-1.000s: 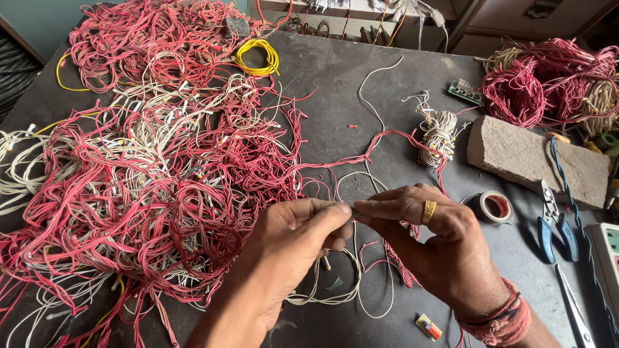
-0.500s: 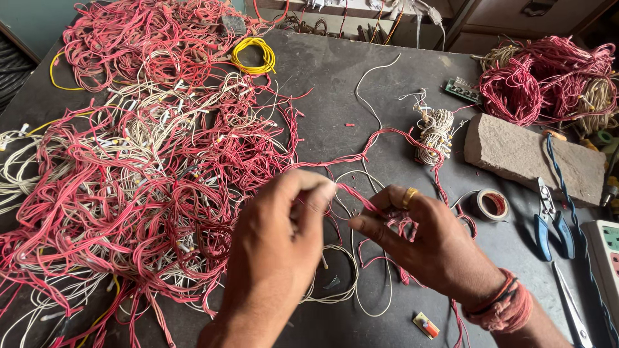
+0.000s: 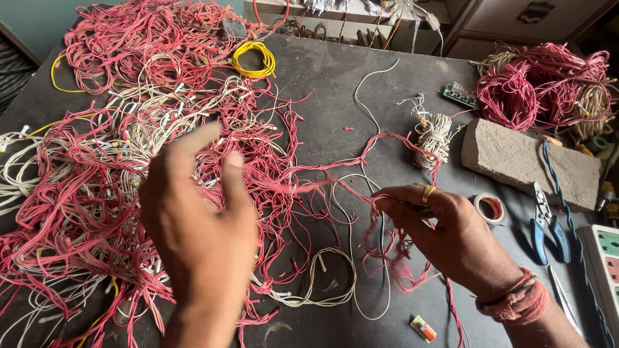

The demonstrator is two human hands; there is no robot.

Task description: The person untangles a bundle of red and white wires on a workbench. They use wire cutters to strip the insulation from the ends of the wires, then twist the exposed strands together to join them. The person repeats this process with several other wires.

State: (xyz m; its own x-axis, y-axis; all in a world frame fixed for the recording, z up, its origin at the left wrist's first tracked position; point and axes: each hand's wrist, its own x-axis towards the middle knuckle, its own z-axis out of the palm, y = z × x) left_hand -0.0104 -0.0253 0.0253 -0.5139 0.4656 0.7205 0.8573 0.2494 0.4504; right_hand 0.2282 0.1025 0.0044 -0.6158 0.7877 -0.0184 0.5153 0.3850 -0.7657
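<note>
Dark workbench [image 3: 335,96], red wire [image 3: 348,187] in right-hand grip [image 3: 445,225]

Pretty much everything under the left hand [image 3: 200,238] is a pink-red wire pile [image 3: 116,193] with cream-white strands mixed in, on a dark grey counter [image 3: 335,84]. The right hand [image 3: 451,238] has a gold ring [image 3: 428,193], a faded red wrist thread [image 3: 516,299], and pinches a red wire [image 3: 348,187]. Beyond the left hand is a bright yellow coil [image 3: 253,59]. Right of the right hand: blue-handled pliers [image 3: 548,229] and a grey-brown stone block [image 3: 529,161].

Right hand [image 3: 445,229] pinches a red wire [image 3: 335,185]; left hand [image 3: 200,222] hovers open.
</note>
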